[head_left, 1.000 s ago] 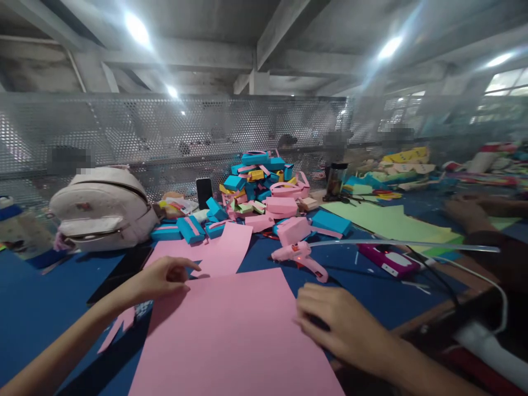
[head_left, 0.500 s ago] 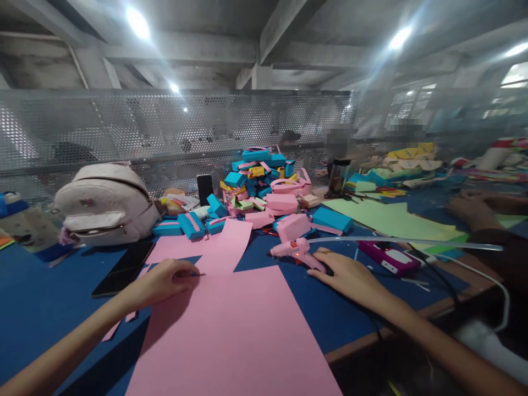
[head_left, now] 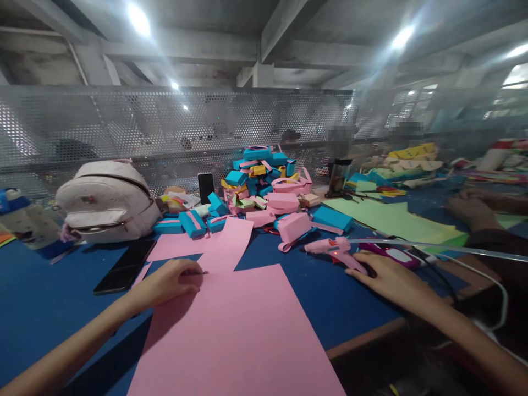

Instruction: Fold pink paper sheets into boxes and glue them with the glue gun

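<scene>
A large sheet of pink paper [head_left: 243, 335] lies flat on the blue table top in front of me. My left hand [head_left: 175, 283] rests at its upper left edge, fingers loosely curled, thumb apart from them, with no object visible in its grasp. A tiny dark spot shows by the fingertips, too small to name. Off to the right, my right hand [head_left: 390, 278] is closed around the handle of a pink glue gun [head_left: 336, 250], whose nozzle points left and whose small red light glows. A clear glue stick [head_left: 437, 246] trails from its back.
Behind are more pink paper [head_left: 226, 245] and a pile of blue, pink and yellow paper boxes [head_left: 264, 176]. A phone [head_left: 126, 267] and white backpack [head_left: 107, 203] sit left. A purple device [head_left: 390, 254], green sheets [head_left: 383, 220] and another person's hands [head_left: 474, 209] are right.
My right hand has moved right with the glue gun, which now partly covers the purple device. The left hand's thumb has come away from its fingertips; that hand stays near the same spot.
</scene>
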Demonstrator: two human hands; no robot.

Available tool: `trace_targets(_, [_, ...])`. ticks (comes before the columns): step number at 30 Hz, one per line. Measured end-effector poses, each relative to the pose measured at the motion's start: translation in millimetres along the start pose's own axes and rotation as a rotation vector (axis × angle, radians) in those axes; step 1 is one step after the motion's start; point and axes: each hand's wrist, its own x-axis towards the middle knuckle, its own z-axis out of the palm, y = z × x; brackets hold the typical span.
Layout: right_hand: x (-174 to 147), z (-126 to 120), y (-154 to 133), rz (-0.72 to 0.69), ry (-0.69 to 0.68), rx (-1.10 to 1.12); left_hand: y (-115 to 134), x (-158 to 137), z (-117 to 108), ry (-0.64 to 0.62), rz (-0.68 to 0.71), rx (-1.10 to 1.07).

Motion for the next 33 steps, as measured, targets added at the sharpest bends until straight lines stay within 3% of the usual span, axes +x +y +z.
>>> trace_targets(7, [10.9, 6.1, 16.6, 0.003, 0.037, -0.095, 5.2, 3.1, 1.6, 0.013, 0.029, -0.035])
trace_targets(13, [14.0, 4.1, 12.0, -0.002, 0.042, -0.181, 8.1, 2.7, 0.4, 0.040, 0.043, -0.072])
trace_targets(17, [-11.9, -9.9, -14.1, 0.068, 0.092, -0.237, 6.6, 2.5, 2.8, 0.067, 0.059, -0.107])
trace_targets(21, [-46.7, -30.2, -66.4, 0.094, 0.211, -0.171, 10.3, 3.7, 3.4, 0.086, 0.077, -0.155])
trace_targets(22, [-50.5, -34.8, -82.3, 0.041, 0.219, -0.118, 13.1, 4.0, 2.4, 0.087, 0.078, -0.170])
trace_targets(24, [-47.1, -40.9, -113.4, -0.192, 0.218, -0.022, 20.2, 4.7, -0.8, 0.113, 0.089, -0.208])
trace_targets(27, [-17.5, -38.8, -149.1, -0.459, 0.229, -0.005, 30.3, 5.9, -5.7, 0.263, 0.169, -0.154])
trace_targets(30, [21.9, -26.8, -165.7, -0.625, 0.233, -0.084, 33.9, 6.9, -4.9, 0.460, 0.244, 0.042])
trace_targets(33, [47.3, -14.0, -170.0, -0.684, 0.183, -0.123, 30.5, 5.2, 3.0, 0.551, 0.321, 0.161])
